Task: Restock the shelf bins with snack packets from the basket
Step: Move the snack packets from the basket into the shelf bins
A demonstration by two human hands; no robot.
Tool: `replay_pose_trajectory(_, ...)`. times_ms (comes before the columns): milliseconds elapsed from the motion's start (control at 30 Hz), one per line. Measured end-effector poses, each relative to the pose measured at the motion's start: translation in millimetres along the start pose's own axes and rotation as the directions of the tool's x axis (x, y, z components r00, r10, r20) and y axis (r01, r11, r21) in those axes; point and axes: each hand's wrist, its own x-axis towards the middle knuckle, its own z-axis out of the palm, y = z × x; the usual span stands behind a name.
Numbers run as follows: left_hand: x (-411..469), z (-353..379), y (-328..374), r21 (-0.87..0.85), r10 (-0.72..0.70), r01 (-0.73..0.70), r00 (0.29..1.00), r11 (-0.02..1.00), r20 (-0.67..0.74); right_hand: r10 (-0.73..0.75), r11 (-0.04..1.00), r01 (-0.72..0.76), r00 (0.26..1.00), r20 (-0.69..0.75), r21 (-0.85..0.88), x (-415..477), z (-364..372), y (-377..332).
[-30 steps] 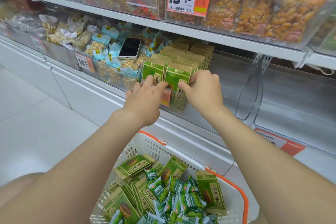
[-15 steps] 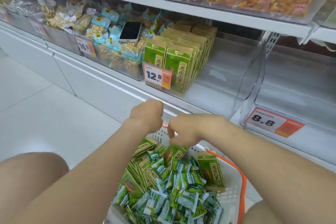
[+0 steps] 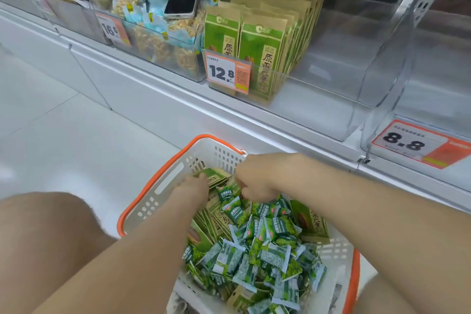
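Head view: both hands are sunk in the basket (image 3: 153,194). Risk first: the tall seed packets (image 3: 216,176) are stacked edge-on at its far wall, w/ loose small pea packets (image 3: 275,255) heaped against and over them. A bunch lifted in haste could be fanned out and dropped, or brought up w/ small packets mixed in and so put in the wrong place. The 12.8 bin (image 3: 326,76) is filled only at its left, where an upright row (image 3: 262,46) is stood. That row could be knocked flat if new packets are shoved in carelessly. A phone (image 3: 181,0) is laid on the next bin's stock, prob. safe unless bumped.

Left hand (image 3: 193,186) is laid on the near end of the seed-packet stack, fingertips touching it; whether it's actually gripped can't be told. Right hand (image 3: 257,181) is just beside, to the right of the stack, w/ fingers curled down among the packets. What's held there, if anything, is hidden.
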Motion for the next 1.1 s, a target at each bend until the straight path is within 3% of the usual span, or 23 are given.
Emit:
replay_pose_trajectory(133, 4.0, -1.2, 0.6, -0.006, 0.08, -0.08, 0.994, 0.997, -0.068, 0.022, 0.999, -0.022, 1.0, -0.008, 0.029, 3.9, -6.4, 5.6)
replay_pose_trajectory(367, -6.5, -28.1, 13.2, 0.033, 0.049, -0.041, 0.95, 0.999, -0.308, 0.048, 0.995, -0.044, 0.997, -0.052, 0.085, 2.6, -17.4, 9.3)
replay_pose_trajectory(500, -14.0, -53.4, 22.3, 0.12, 0.156, -0.113, 0.877, 0.986, -0.454, 0.045, 0.995, -0.037, 0.995, -0.088, 0.093, -9.8, -27.7, 12.2)
replay_pose_trajectory(633, -33.3, -87.0, 30.9, -0.139, 0.165, -0.251, 0.878, 0.958, -0.449, 0.057, 0.99, -0.042, 0.992, -0.113, 0.132, -24.6, -32.9, 24.7)
replay_pose_trajectory(800, -64.3, -129.8, 29.5, -0.419, 0.206, -0.421, 0.859, 0.804, -0.468, 0.053, 0.956, -0.003, 0.986, -0.161, 0.293, -59.0, -33.1, 37.8)
replay_pose_trajectory(867, -76.2, -141.8, 27.7, -0.571, 0.162, -0.443, 0.865, 0.691, -0.475, 0.036, 0.946, 0.032, 0.979, -0.201, 0.324, -70.9, -29.5, 38.5)
replay_pose_trajectory(1000, -88.2, -150.5, 22.1, -0.817, 0.042, -0.353, 0.925, 0.456, -0.377, 0.02, 0.912, 0.119, 0.943, -0.331, 0.392, -92.1, -28.4, 37.2)
replay_pose_trajectory(1100, -101.9, -152.4, 20.5, -0.937, -0.033, -0.239, 0.966, 0.255, -0.255, 0.044, 0.901, 0.199, 0.842, -0.537, 0.385, -113.6, -39.2, 36.8)
